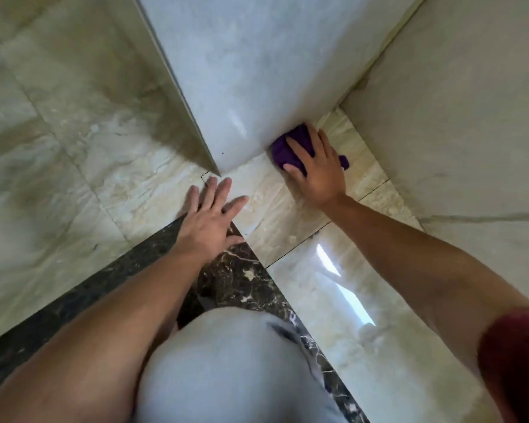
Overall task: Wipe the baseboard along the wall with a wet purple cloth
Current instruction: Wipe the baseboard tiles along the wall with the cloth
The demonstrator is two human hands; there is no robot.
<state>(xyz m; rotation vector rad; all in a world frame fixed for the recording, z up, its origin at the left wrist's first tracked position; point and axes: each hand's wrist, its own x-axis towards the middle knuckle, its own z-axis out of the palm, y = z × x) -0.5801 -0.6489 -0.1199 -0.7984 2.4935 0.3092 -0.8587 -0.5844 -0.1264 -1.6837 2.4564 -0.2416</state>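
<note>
A purple cloth (290,148) lies bunched at the foot of the pale glossy wall (235,87), where the wall meets the cream marble floor. My right hand (316,169) is spread flat on top of the cloth and presses it against the wall's bottom edge. My left hand (209,215) rests flat on the floor with its fingers apart, just in front of the wall's outer corner (219,174). It holds nothing. No separate baseboard strip stands out from the wall's lower edge.
A dark brown marble band (235,270) runs diagonally across the floor under my left wrist. My knee in light trousers (226,361) fills the lower middle. A second pale wall (455,117) rises at the right, forming a narrow recess.
</note>
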